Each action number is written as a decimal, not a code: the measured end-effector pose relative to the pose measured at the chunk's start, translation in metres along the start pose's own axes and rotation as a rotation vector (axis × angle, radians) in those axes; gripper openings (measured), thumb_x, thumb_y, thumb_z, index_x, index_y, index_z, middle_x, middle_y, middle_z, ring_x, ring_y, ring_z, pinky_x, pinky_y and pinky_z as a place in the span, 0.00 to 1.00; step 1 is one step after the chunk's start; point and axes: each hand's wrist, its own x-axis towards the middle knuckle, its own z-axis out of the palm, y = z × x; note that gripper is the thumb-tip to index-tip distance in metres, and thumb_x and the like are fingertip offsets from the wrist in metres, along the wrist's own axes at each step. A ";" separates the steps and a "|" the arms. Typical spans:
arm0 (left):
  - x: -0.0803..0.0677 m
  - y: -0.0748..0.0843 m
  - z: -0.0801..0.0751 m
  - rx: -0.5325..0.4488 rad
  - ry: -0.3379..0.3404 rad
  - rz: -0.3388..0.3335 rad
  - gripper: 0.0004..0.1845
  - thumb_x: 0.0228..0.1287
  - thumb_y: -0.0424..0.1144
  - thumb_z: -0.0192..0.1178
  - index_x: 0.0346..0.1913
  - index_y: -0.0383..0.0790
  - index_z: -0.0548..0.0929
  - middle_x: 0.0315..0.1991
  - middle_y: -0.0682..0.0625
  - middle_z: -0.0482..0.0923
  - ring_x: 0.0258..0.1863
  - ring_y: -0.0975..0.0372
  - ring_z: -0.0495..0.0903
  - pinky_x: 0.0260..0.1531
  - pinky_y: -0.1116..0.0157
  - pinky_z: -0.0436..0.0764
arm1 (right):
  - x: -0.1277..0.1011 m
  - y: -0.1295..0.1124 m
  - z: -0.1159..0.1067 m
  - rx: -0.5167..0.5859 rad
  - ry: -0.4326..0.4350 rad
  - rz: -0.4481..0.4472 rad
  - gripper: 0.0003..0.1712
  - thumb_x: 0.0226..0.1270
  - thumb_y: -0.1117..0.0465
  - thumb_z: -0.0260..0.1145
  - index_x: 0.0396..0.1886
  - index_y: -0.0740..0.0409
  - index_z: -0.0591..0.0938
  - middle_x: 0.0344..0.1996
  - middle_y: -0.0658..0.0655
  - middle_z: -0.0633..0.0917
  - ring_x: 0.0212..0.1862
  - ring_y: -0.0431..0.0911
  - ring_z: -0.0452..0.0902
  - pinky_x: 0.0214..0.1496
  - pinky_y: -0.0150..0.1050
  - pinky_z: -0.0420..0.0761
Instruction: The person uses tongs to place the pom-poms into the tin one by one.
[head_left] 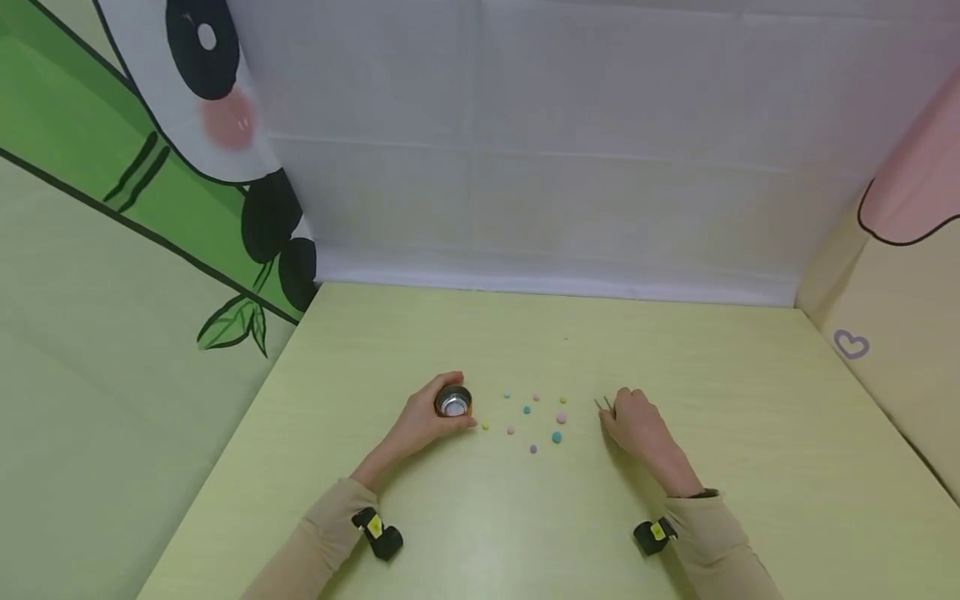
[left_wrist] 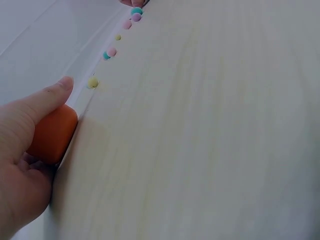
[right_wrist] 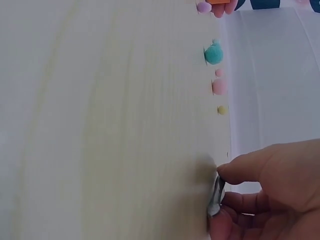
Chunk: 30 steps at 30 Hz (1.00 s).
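My left hand (head_left: 420, 419) holds a small round cup (head_left: 453, 403) on the table, thumb on one side and fingers on the other. The cup is shiny metal inside, and its orange outer wall (left_wrist: 54, 134) shows in the left wrist view. Thumb and fingers of my right hand (head_left: 641, 429) pinch metal tweezers (right_wrist: 216, 196), whose two thin prongs stand apart in the head view. Several small coloured balls lie scattered between the hands, among them a blue ball (head_left: 557, 437), a pink ball (head_left: 561, 417), a purple ball (head_left: 533, 449) and a yellow ball (head_left: 485, 426) close to the cup.
The pale wooden-looking table (head_left: 480, 533) reaches back to a white sheet (head_left: 540, 208). A printed cloth with green drawings (head_left: 135, 275) hangs at the left, a cream and pink one (head_left: 907, 292) at the right. Each sleeve carries a small black device (head_left: 384, 540).
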 end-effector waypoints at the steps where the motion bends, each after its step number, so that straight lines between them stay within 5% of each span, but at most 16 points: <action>1: -0.001 0.000 -0.001 0.002 -0.002 0.002 0.44 0.50 0.42 0.78 0.70 0.38 0.68 0.68 0.42 0.73 0.67 0.49 0.73 0.67 0.49 0.71 | -0.001 -0.001 0.000 -0.004 0.000 0.003 0.16 0.69 0.62 0.60 0.23 0.65 0.69 0.23 0.60 0.71 0.26 0.47 0.64 0.25 0.38 0.67; 13: -0.010 0.002 -0.009 -0.016 -0.022 0.017 0.44 0.50 0.42 0.78 0.70 0.37 0.68 0.68 0.41 0.73 0.66 0.48 0.74 0.66 0.48 0.71 | -0.012 -0.012 -0.001 0.035 0.004 -0.002 0.16 0.63 0.65 0.59 0.17 0.60 0.67 0.19 0.54 0.66 0.25 0.45 0.62 0.25 0.35 0.63; 23: -0.009 0.002 -0.007 -0.016 -0.018 0.013 0.44 0.51 0.43 0.77 0.70 0.38 0.68 0.68 0.41 0.73 0.66 0.48 0.73 0.66 0.47 0.72 | -0.010 -0.013 -0.009 0.080 -0.011 -0.058 0.07 0.64 0.66 0.62 0.30 0.64 0.73 0.23 0.56 0.73 0.27 0.46 0.67 0.29 0.35 0.67; 30: -0.005 0.003 -0.002 -0.002 0.001 0.007 0.43 0.51 0.43 0.77 0.70 0.38 0.69 0.67 0.41 0.74 0.66 0.48 0.74 0.65 0.47 0.72 | -0.006 -0.012 -0.017 0.120 0.011 -0.195 0.05 0.63 0.66 0.65 0.33 0.64 0.77 0.23 0.53 0.75 0.27 0.43 0.66 0.29 0.32 0.67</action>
